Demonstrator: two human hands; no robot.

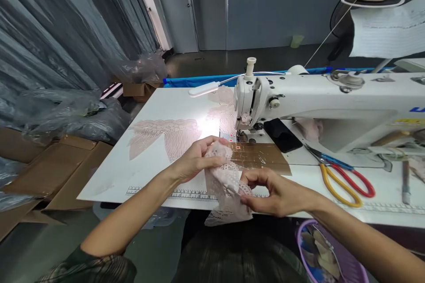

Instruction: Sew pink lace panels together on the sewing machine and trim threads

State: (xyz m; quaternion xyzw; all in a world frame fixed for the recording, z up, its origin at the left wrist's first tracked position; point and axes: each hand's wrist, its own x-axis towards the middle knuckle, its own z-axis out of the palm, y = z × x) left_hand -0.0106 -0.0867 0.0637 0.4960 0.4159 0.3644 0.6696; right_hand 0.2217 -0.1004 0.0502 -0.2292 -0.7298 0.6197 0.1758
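A pale pink lace piece (229, 181) is pinched between thumb and fingers by both the left hand (199, 159) and the right hand (275, 194), over the front edge of the white surface (113, 172). Beyond, lace panels (182, 135) are spread left of a sewing machine (315, 93); scissors (324, 176) are laid at right. Cardboard boxes (53, 168), a grey curtain (66, 22) and a door (177, 17) are seen farther out.

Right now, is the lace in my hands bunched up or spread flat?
Bunched up: the lace is gathered between your left hand and right hand, with creases and overlapping layers showing.
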